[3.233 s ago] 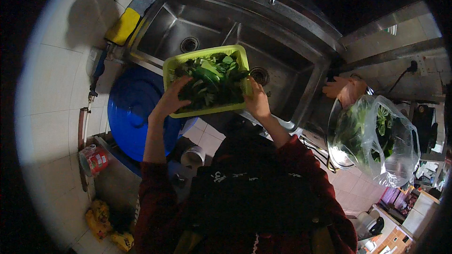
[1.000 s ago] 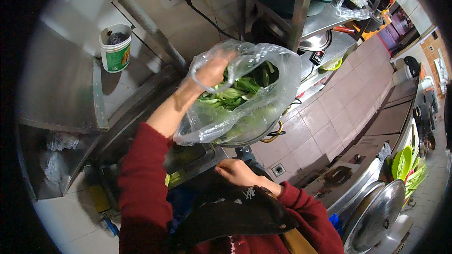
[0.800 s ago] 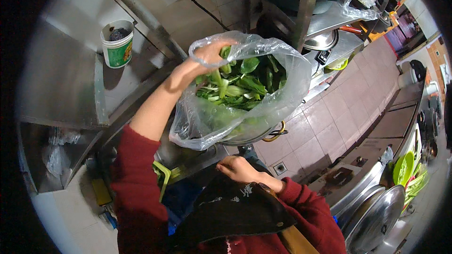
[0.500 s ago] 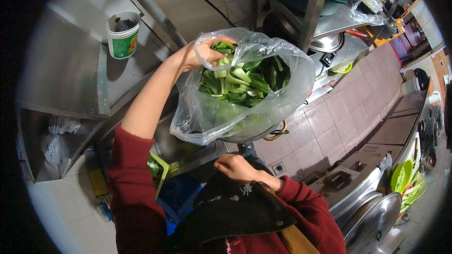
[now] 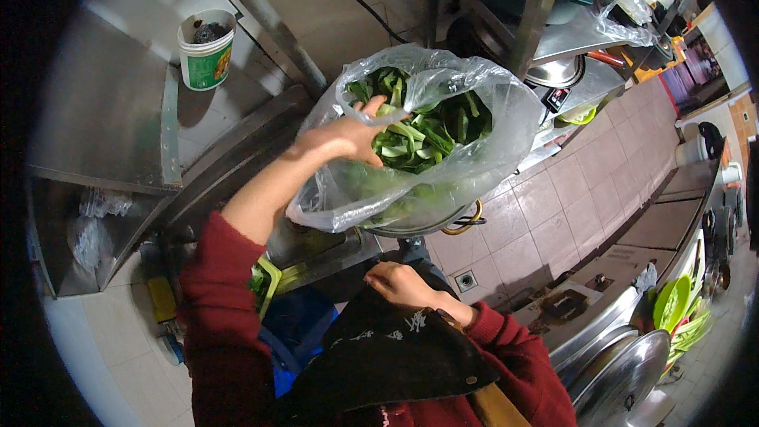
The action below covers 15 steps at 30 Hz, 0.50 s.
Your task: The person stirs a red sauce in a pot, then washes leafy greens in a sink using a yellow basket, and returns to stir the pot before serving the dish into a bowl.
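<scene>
A large clear plastic bag (image 5: 514, 138) stands with its mouth wide, full of leafy green vegetables (image 5: 431, 138) with pale stalks, like bok choy. My left hand (image 5: 348, 136) reaches into the bag's mouth from the left, fingers and thumb spread over the greens. A fold of the plastic crosses over its fingertips. Below the bag shows part of a round metal pot (image 5: 423, 229) with a gold-coloured handle (image 5: 466, 221). In front of my dark apron (image 5: 395, 356), my right hand (image 5: 403, 283) is loosely curled, apart from the bag, with nothing visible in it.
A white and green bucket (image 5: 207, 51) stands on the left ledge. A metal sink (image 5: 316, 249) and a green-rimmed basket (image 5: 270, 285) lie lower left. Metal shelving (image 5: 530, 16) rises behind the bag. Large metal lids (image 5: 632, 379) and a green bowl (image 5: 674, 300) are at right.
My left hand has come down from the bag's far left rim onto the greens, and its fingers have spread. The plastic rim has shifted with it. My right hand has barely moved.
</scene>
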### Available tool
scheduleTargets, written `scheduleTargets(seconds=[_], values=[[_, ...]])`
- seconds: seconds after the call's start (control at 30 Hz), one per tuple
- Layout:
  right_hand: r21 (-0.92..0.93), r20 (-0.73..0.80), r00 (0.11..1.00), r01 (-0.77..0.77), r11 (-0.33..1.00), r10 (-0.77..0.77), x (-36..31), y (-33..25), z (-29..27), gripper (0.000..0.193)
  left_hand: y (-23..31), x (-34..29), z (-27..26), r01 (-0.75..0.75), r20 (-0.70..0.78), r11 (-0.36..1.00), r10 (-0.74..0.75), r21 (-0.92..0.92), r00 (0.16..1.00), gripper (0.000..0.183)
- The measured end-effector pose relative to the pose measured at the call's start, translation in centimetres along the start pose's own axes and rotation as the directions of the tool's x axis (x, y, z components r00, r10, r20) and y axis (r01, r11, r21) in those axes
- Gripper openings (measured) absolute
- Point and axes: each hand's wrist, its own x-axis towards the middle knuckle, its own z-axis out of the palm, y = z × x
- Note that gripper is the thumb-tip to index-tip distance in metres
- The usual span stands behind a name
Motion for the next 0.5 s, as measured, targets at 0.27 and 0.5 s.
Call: scheduleTargets(seconds=[0.27,0.5], values=[[-0.016,0.008,1.0,0.001,1.0,-0.001,-0.2,0.3,-0.1,0.015,-1.1,0.9,0.5,-0.139,-0.279,0.964,0.072,-0.226,0.957,0.053],[-0.019,0.035,0.999,-0.02,1.0,0.021,0.0,-0.1,-1.1,0.016,1.9,-1.0,-5.9,0.229,0.052,0.634,-0.286,-0.738,0.957,0.046]])
